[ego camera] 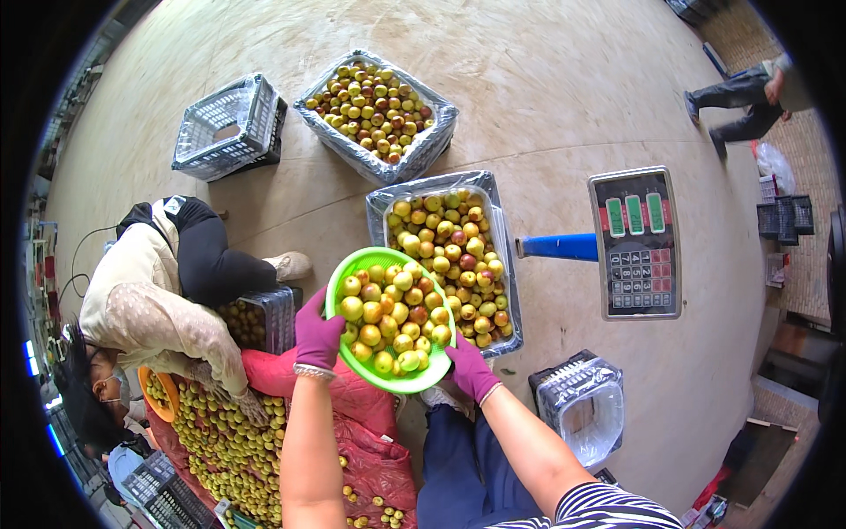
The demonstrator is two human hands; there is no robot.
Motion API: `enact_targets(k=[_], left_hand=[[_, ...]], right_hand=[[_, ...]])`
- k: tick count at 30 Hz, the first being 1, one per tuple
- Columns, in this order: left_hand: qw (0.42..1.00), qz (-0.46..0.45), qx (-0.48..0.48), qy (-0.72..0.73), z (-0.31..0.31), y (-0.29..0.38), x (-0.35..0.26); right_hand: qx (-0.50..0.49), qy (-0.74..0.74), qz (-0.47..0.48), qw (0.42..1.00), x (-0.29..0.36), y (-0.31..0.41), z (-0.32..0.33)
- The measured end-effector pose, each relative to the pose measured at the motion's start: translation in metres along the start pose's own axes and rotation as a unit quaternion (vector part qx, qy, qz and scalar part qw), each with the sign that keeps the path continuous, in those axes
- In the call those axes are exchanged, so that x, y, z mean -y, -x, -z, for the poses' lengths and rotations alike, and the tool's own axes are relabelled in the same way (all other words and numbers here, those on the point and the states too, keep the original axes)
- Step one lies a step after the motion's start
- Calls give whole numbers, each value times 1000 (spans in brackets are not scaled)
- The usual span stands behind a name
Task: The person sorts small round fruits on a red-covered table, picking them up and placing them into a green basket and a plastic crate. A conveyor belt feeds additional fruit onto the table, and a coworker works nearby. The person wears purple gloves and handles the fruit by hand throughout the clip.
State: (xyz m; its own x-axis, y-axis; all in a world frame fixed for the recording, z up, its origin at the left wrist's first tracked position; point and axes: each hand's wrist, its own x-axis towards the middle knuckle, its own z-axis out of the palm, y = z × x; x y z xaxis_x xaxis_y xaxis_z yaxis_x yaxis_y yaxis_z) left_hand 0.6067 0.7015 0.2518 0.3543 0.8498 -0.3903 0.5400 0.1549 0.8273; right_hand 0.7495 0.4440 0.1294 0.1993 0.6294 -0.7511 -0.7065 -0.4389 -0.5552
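Both my hands wear purple gloves and carry a bright green plastic basket (335,284) between them. My left hand (318,334) grips its left rim, and my right hand (470,366) its lower right rim. Yellow-green and reddish jujubes (390,317) fill the basket. Just beyond it, partly covered by its edge, stands a plastic-lined crate (510,291) holding more of the same fruit (462,258). A blue post (558,247) joins this spot to a scale's display and keypad (636,243); whether the crate rests on the scale's platform is hidden.
Another fruit-filled lined crate (423,162) stands ahead; lined crates (228,132) (590,410) sit left and right. A masked co-worker (165,304) bends over loose fruit (231,443) on red sheeting (370,456), beside an orange basket (169,401). Another person (747,99) is at far right.
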Motion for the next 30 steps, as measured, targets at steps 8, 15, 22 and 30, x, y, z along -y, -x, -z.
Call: enact_targets(k=[8, 15, 22, 30], left_hand=[[995, 9, 2, -104, -11, -11, -2], [988, -83, -16, -130, -29, -48, -58], [991, -90, -3, -97, -16, -32, -27], [997, -47, -14, -59, 1, 26, -5]], right_hand=[[-34, 37, -70, 996, 14, 7, 2], [-27, -68, -43, 996, 45, -29, 1], [-27, 55, -25, 998, 38, -10, -14], [-14, 10, -95, 995, -33, 13, -14]])
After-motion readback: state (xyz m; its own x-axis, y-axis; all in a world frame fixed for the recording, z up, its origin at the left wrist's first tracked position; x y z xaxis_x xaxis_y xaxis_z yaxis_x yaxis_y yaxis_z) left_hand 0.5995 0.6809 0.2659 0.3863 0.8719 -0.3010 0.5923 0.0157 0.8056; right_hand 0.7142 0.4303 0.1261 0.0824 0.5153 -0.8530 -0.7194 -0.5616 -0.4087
